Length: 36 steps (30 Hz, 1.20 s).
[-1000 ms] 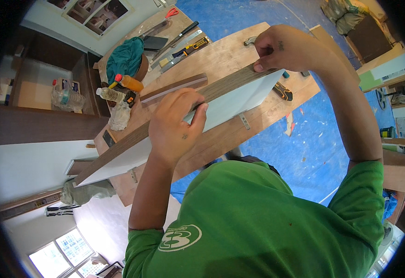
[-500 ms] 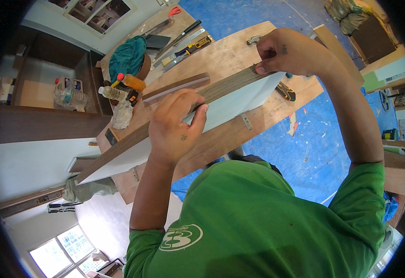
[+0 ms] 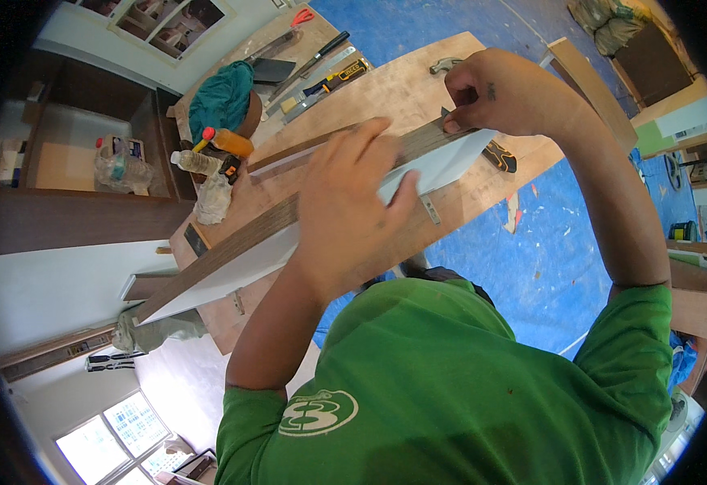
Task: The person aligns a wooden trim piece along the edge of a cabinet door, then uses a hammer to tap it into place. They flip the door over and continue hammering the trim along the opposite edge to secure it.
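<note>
A long board (image 3: 232, 242) stands on its narrow side across the workbench (image 3: 418, 81), its upper edge in brown wood grain and its face white. Over the middle of this edge is my left hand (image 3: 353, 202), blurred, its fingers stretched out and the thumb apart; nothing shows in its grip. At the board's far right end my right hand (image 3: 507, 93) has its thumb and fingers closed together. A small dark pointed piece sticks up beside that thumb; what it belongs to is unclear. Behind my left hand lies a brown strip of wood (image 3: 289, 153).
A black-and-yellow cutter (image 3: 500, 156) and a hammer head (image 3: 445, 65) lie near my right hand. At the back left are bottles (image 3: 230, 142), a green cloth (image 3: 220, 97), a chisel (image 3: 305, 97) and red-handled scissors (image 3: 302, 16). Blue sheeting (image 3: 547, 242) covers the floor.
My left hand has come off its grip on the board's edge and moved right along it, fingers now spread. My right hand stays at the far end, with the dark point now showing.
</note>
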Each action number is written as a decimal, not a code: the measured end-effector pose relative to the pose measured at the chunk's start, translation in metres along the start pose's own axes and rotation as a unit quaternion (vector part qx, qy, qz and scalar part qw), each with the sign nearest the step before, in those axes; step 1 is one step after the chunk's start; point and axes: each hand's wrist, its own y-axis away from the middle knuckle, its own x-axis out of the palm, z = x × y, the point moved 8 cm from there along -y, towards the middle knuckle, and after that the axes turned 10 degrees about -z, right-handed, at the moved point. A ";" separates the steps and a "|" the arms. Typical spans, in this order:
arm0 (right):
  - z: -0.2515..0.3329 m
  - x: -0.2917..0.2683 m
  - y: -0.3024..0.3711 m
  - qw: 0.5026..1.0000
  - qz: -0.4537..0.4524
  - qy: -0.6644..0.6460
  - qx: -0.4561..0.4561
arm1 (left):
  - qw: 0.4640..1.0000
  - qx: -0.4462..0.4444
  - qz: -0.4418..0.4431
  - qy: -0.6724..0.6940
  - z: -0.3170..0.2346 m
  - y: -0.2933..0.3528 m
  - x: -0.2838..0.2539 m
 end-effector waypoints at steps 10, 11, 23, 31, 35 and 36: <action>-0.014 -0.018 0.011 0.996 -0.062 0.056 -0.022 | 0.997 -0.033 0.047 0.045 -0.008 -0.011 0.040; -0.020 -0.023 0.013 0.998 -0.046 0.044 -0.004 | 0.998 -0.028 0.037 0.047 -0.009 -0.012 0.039; -0.057 -0.026 0.020 0.995 -0.014 -0.076 0.057 | 0.998 -0.031 0.019 0.042 -0.001 -0.014 0.042; -0.062 -0.023 0.020 0.994 -0.009 -0.082 0.076 | 0.998 -0.014 0.020 0.052 -0.002 -0.016 0.043; -0.061 -0.026 0.019 0.991 -0.009 -0.083 0.101 | 0.997 -0.035 0.027 0.059 0.000 -0.018 0.043; -0.062 -0.025 0.019 0.992 -0.011 -0.092 0.091 | 0.997 -0.034 0.032 0.056 0.000 -0.018 0.042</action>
